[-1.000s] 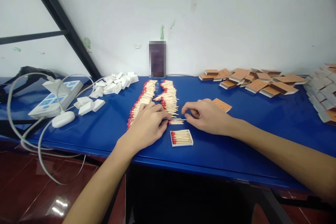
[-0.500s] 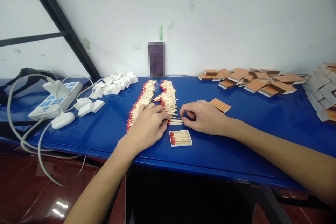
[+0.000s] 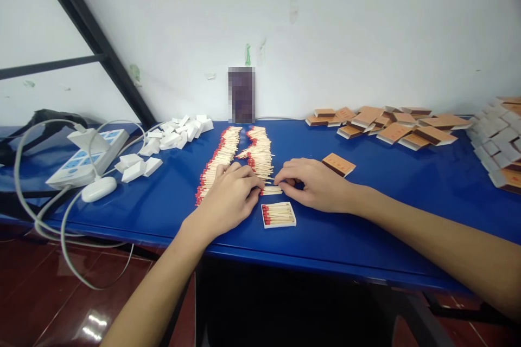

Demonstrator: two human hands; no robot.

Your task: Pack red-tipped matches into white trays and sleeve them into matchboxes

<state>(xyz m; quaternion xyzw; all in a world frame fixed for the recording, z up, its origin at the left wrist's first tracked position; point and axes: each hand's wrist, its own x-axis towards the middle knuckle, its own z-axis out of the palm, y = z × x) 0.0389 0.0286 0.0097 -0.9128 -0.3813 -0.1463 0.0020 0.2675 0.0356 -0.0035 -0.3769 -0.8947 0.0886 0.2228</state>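
Two long rows of red-headed matches (image 3: 262, 152) lie on the blue table. At the near end of the right-hand row, a few matches (image 3: 272, 191) lie between my two hands. My left hand (image 3: 238, 190) has its fingers curled, with thumb and fingertips at the red heads. Thumb and index finger of my right hand (image 3: 311, 184) close in on the plain ends from the other side. Just in front is an open white matchbox tray (image 3: 279, 214) partly filled with matches. An orange matchbox sleeve (image 3: 339, 164) lies beyond my right wrist.
White empty trays (image 3: 179, 133) are heaped at the back left, near a power strip (image 3: 87, 160) with cables. Orange matchbox sleeves (image 3: 394, 131) are piled at the back right. Stacked matchboxes (image 3: 499, 135) stand at the far right. A blurred dark block (image 3: 242, 95) leans on the wall.
My right hand has shifted slightly left, bringing its fingertips onto the ends of the near matches. My left hand stays at the match heads. The view has tilted a little.
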